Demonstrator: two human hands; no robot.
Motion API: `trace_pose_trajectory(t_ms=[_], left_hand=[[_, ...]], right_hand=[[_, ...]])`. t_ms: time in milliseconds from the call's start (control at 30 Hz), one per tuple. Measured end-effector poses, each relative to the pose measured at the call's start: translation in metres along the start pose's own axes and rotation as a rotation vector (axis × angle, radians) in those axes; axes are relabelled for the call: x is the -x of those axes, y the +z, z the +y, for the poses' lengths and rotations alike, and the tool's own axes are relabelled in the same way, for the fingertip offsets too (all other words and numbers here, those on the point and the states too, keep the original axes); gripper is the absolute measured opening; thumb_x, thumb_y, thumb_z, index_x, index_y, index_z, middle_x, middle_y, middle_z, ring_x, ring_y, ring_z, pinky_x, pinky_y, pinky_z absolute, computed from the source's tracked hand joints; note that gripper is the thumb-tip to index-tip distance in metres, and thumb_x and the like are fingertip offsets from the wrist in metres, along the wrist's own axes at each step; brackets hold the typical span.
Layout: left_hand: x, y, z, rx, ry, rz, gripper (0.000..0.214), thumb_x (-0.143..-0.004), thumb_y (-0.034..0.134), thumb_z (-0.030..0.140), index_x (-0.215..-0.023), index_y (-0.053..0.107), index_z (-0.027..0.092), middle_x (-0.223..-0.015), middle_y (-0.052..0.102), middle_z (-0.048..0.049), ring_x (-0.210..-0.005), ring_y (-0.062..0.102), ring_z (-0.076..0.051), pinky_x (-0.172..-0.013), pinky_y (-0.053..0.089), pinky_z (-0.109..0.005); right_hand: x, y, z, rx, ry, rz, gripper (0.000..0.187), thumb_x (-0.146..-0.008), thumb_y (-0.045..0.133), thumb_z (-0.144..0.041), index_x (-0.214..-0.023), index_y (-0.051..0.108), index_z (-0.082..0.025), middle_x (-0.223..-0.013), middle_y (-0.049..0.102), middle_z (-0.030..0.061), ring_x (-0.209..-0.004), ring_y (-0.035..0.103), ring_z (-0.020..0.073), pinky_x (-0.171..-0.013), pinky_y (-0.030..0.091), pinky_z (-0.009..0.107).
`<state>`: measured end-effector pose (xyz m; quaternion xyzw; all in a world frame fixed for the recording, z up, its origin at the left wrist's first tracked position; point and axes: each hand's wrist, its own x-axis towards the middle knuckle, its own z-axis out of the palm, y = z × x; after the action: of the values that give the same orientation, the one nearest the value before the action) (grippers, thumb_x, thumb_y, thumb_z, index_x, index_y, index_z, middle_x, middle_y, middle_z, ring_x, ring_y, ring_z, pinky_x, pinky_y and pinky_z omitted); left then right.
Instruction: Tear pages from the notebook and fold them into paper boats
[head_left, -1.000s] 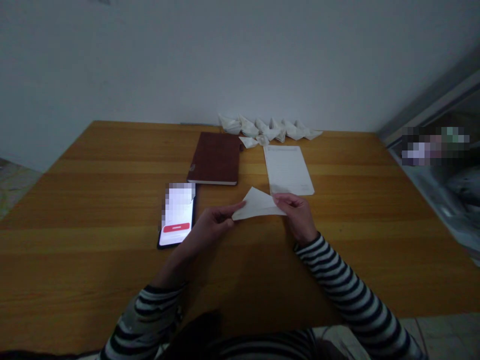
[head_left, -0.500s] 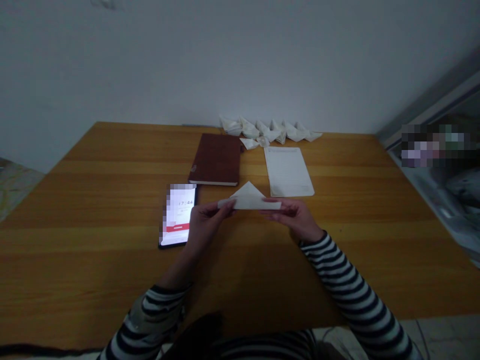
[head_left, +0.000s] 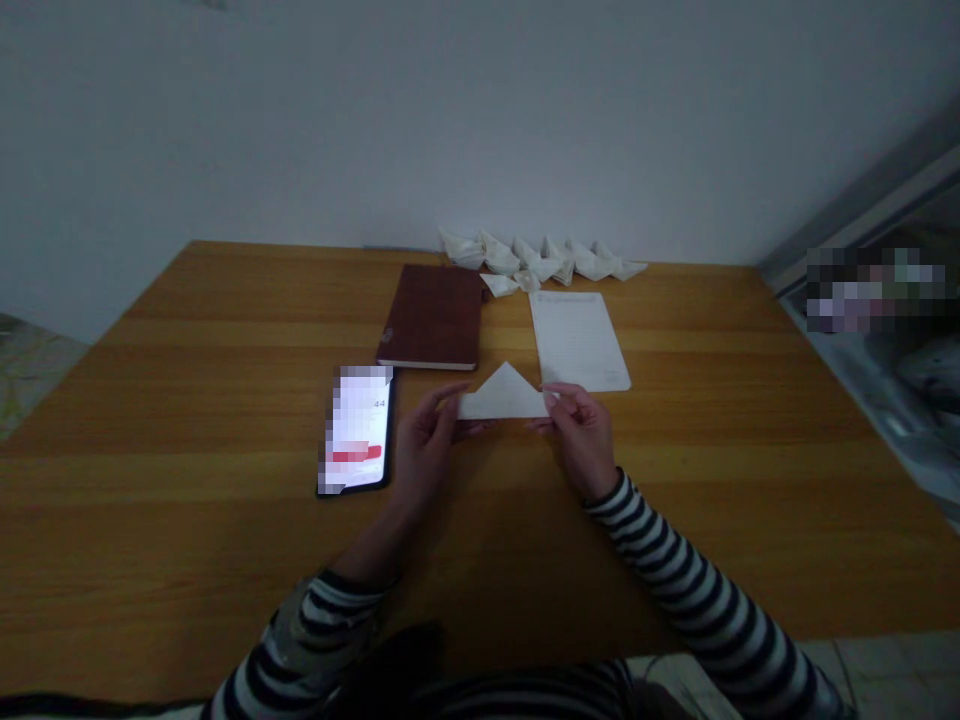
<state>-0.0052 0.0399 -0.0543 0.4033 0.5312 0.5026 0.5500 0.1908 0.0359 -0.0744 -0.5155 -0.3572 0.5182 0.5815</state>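
Note:
A white folded paper (head_left: pixel 504 396), shaped like a triangle over a flat strip, is held a little above the wooden table (head_left: pixel 187 400). My left hand (head_left: pixel 424 445) pinches its left end. My right hand (head_left: pixel 583 440) pinches its right end. Both hands wear striped sleeves. A lit phone (head_left: pixel 357 428) lies flat just left of my left hand.
A dark red notebook (head_left: pixel 435 316) and a lined sheet of paper (head_left: pixel 576 338) lie beyond the hands. Several folded paper boats (head_left: pixel 536 262) stand in a row at the table's far edge by the wall. A window frame runs along the right side.
The folded paper was turned from a tilted position to level and upright, point up. Both hands drew slightly closer together and nearer the sheet.

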Motion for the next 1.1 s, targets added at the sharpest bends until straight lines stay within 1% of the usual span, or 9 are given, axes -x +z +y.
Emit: trace_pose_trajectory(t_ms=[133,333,500,600,667,800,867,967,1100], left_hand=[[0.0,0.0,-0.001,-0.018,0.007,0.106,0.038,-0.076,0.08,0.042,-0.103,0.079,0.017,-0.091,0.08,-0.0068,-0.071,0.075,-0.018,-0.081,0.062,-0.032],[0.001,0.002,0.003,-0.021,-0.13,0.193,0.047,-0.063,0.089,0.033,-0.107,0.078,0.019,-0.09,0.081,-0.0055,-0.081,0.074,-0.018,-0.081,0.059,-0.03],[-0.001,0.0,0.002,-0.005,-0.233,0.128,0.039,-0.06,0.09,0.039,-0.091,0.081,0.016,-0.085,0.08,-0.0071,-0.078,0.072,-0.021,-0.071,0.057,-0.029],[-0.002,-0.004,0.0,-0.102,-0.138,0.075,0.036,-0.064,0.086,0.046,-0.082,0.081,0.016,-0.092,0.079,-0.0088,-0.084,0.071,-0.022,-0.071,0.055,-0.028],[-0.002,-0.005,-0.001,-0.169,-0.081,0.043,0.034,-0.07,0.082,0.048,-0.082,0.081,0.016,-0.093,0.079,-0.0086,-0.085,0.071,-0.022,-0.072,0.054,-0.027],[-0.001,-0.006,0.001,-0.134,-0.106,-0.047,0.038,-0.079,0.074,0.051,-0.084,0.08,0.014,-0.073,0.078,-0.0077,-0.068,0.07,-0.02,-0.068,0.054,-0.028],[-0.001,-0.005,0.001,-0.085,-0.094,-0.089,0.043,-0.082,0.07,0.053,-0.09,0.079,0.012,-0.071,0.077,-0.0081,-0.064,0.07,-0.019,-0.067,0.055,-0.029],[-0.001,-0.005,0.002,-0.068,-0.042,-0.112,0.05,-0.086,0.065,0.053,-0.113,0.073,0.012,-0.075,0.078,-0.0071,-0.062,0.07,-0.019,-0.066,0.057,-0.029],[-0.004,-0.008,0.004,-0.162,0.042,-0.187,0.06,-0.088,0.066,0.043,-0.142,0.054,0.018,-0.083,0.079,-0.0034,-0.069,0.071,-0.017,-0.07,0.057,-0.027]], right_hand=[[0.002,0.007,0.005,-0.068,0.027,0.067,0.027,-0.073,0.081,-0.04,-0.09,0.077,-0.02,-0.08,0.079,0.0032,-0.058,0.072,0.0147,-0.059,0.06,0.027],[0.012,0.017,0.005,-0.044,-0.054,0.104,0.03,-0.068,0.084,-0.033,-0.095,0.079,-0.023,-0.082,0.08,0.0022,-0.059,0.073,0.0156,-0.061,0.063,0.03],[0.018,0.015,0.003,0.076,-0.18,0.108,0.021,-0.071,0.082,-0.028,-0.091,0.08,-0.022,-0.079,0.08,0.0039,-0.062,0.074,0.0172,-0.061,0.063,0.03],[0.016,0.013,0.002,0.086,-0.179,0.096,0.023,-0.071,0.082,-0.031,-0.091,0.08,-0.021,-0.077,0.08,0.0042,-0.061,0.074,0.0173,-0.061,0.063,0.03],[0.013,0.013,0.001,0.056,-0.11,0.062,0.026,-0.069,0.084,-0.034,-0.09,0.079,-0.02,-0.076,0.079,0.0039,-0.06,0.074,0.0176,-0.06,0.063,0.03],[0.005,0.008,0.003,-0.02,0.071,-0.022,0.026,-0.066,0.085,-0.039,-0.08,0.076,-0.019,-0.071,0.077,0.0025,-0.057,0.072,0.0161,-0.06,0.062,0.028],[0.003,0.004,0.006,-0.027,0.105,-0.033,0.026,-0.066,0.086,-0.04,-0.074,0.074,-0.018,-0.072,0.077,0.0026,-0.058,0.072,0.0155,-0.062,0.061,0.028],[0.002,-0.001,0.007,-0.004,0.112,-0.049,0.028,-0.066,0.085,-0.042,-0.071,0.073,-0.017,-0.071,0.076,0.0033,-0.058,0.07,0.0147,-0.058,0.059,0.026],[0.001,-0.003,0.001,-0.019,0.128,-0.044,0.032,-0.066,0.084,-0.045,-0.08,0.075,-0.018,-0.063,0.073,0.0013,-0.046,0.066,0.0131,-0.045,0.052,0.022]])
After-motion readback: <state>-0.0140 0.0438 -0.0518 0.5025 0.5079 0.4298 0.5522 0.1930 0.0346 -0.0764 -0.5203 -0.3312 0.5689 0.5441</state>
